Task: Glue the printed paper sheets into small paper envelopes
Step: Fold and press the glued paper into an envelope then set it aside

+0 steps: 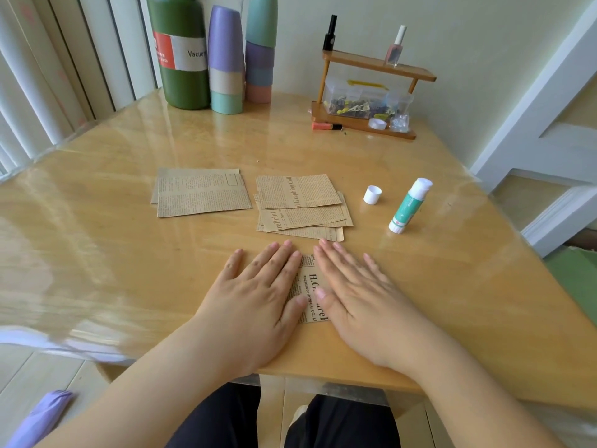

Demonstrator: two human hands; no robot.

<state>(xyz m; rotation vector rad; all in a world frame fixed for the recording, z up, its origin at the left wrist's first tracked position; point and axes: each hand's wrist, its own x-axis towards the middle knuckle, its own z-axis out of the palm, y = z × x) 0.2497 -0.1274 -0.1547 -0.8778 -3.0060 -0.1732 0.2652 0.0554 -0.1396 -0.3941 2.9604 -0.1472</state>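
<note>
A small piece of brown printed paper [310, 287] lies near the front edge of the wooden table [129, 253]. My left hand [258, 292] and my right hand [358, 292] both press flat on it with straight fingers, covering most of it. Beyond my hands lies a loose stack of several printed sheets [300, 203]. To its left lie folded printed pieces [200, 192]. An uncapped glue stick [409, 205] lies to the right, its white cap [372, 194] standing beside it.
At the back stand a green vacuum flask [181, 50] and stacked pastel cups [226, 59]. A small wooden shelf [371, 92] at the back right holds a clear box, bottles and tape. An orange pen [324, 126] lies before it.
</note>
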